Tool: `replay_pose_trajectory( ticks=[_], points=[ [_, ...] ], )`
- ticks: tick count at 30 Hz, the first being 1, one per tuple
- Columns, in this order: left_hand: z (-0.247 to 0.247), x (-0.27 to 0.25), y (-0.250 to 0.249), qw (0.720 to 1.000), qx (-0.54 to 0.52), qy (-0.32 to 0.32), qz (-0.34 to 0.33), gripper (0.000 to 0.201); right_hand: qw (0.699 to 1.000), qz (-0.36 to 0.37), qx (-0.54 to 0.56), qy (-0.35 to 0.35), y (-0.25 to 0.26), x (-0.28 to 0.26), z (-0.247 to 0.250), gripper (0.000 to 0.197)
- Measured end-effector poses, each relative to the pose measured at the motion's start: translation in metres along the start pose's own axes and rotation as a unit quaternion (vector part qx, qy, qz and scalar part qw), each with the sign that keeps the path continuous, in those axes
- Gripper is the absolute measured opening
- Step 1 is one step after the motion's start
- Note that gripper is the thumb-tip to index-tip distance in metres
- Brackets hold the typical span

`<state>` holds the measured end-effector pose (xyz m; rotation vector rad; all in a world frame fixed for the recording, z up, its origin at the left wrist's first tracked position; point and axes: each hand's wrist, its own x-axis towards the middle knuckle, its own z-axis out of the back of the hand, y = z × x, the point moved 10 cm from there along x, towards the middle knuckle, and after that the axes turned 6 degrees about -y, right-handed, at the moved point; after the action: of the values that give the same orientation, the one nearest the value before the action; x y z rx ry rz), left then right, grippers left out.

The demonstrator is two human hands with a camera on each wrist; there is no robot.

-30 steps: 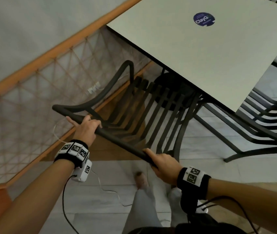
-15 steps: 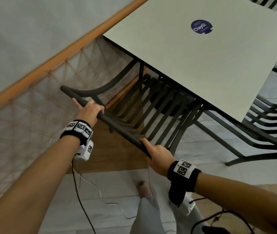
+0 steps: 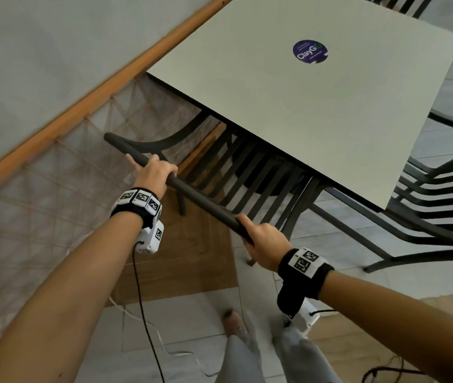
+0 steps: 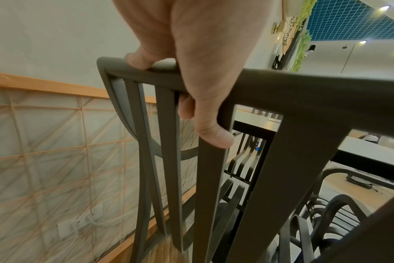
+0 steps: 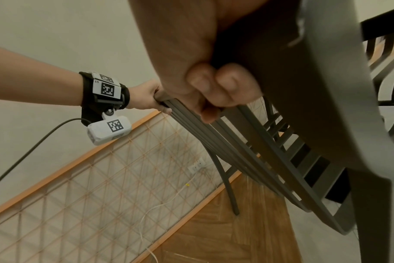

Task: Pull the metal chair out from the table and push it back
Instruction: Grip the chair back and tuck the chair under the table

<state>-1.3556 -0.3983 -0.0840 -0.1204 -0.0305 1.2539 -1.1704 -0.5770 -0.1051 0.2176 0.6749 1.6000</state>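
under the surface [image 3: 288, 111] sits most of the chair [image 3: 206, 201] seat (nearly pushed home); left hand [image 3: 155, 172] and right hand [image 3: 265, 244] fingers wrap its top rail.

Dark grey metal chair [image 3: 206, 201] with slatted back, seat partly under pale square table [image 3: 316, 106]

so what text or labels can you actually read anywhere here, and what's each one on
"ClayG": on the round dark blue sticker on the table; its last letters and the smaller print around it are too blurred to read.
"L": beside a square code marker on the left wrist band, seen from the right wrist; the markers themselves are patterns, not words.
Nothing else is legible.
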Motion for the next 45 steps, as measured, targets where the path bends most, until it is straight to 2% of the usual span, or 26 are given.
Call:
replay_pose_trajectory(
  ticks=[5,8,9,12,15,18,20,24,27,30,33,37,41,45],
  points=[
    [-0.008,-0.004,-0.009,1.000,0.005,0.013,0.001,0.026,0.999,0.002,0.040,0.019,0.000,-0.002,-0.002,0.042],
    [-0.010,-0.012,-0.006,0.999,-0.032,-0.026,0.020,0.036,0.995,0.010,0.098,0.028,-0.007,-0.010,0.012,0.041],
    [-0.011,-0.017,-0.009,0.998,-0.043,-0.036,0.025,0.039,0.991,0.005,0.126,0.034,-0.013,-0.011,0.018,0.039],
    [-0.011,-0.040,-0.037,0.999,-0.032,-0.025,0.035,0.028,0.980,-0.030,0.185,0.060,-0.055,-0.005,0.027,0.025],
    [-0.009,-0.061,-0.075,0.999,-0.034,-0.031,0.024,0.036,0.990,-0.049,0.091,0.101,-0.117,0.017,0.017,0.029],
    [-0.008,-0.077,-0.095,0.996,-0.040,-0.045,0.062,0.037,0.984,-0.011,-0.037,0.175,-0.156,0.040,-0.004,0.038],
    [-0.013,-0.089,-0.117,0.996,-0.028,-0.038,0.072,0.037,0.969,0.040,-0.125,0.209,-0.168,0.051,-0.017,0.042],
    [-0.028,-0.114,-0.167,0.995,-0.023,-0.038,0.092,0.038,0.917,0.145,-0.252,0.271,-0.181,0.051,-0.041,0.050],
    [-0.035,-0.134,-0.193,0.989,-0.047,-0.071,0.119,0.035,0.917,0.171,-0.232,0.276,-0.190,0.049,-0.055,0.045],
    [-0.038,-0.140,-0.206,0.981,-0.069,-0.107,0.143,0.027,0.936,0.165,-0.192,0.243,-0.187,0.055,-0.064,0.022],
    [-0.039,-0.133,-0.202,0.977,-0.062,-0.126,0.160,0.022,0.937,0.148,-0.213,0.233,-0.187,0.064,-0.069,0.007],
    [-0.036,-0.120,-0.186,0.978,-0.033,-0.139,0.150,0.015,0.922,0.142,-0.254,0.257,-0.184,0.073,-0.076,0.021],
    [-0.031,-0.117,-0.173,0.975,-0.041,-0.156,0.151,0.018,0.927,0.138,-0.256,0.236,-0.169,0.081,-0.077,0.011],
    [-0.035,-0.126,-0.185,0.973,-0.067,-0.148,0.161,0.014,0.926,0.130,-0.268,0.233,-0.183,0.071,-0.077,0.014]
  ],
)
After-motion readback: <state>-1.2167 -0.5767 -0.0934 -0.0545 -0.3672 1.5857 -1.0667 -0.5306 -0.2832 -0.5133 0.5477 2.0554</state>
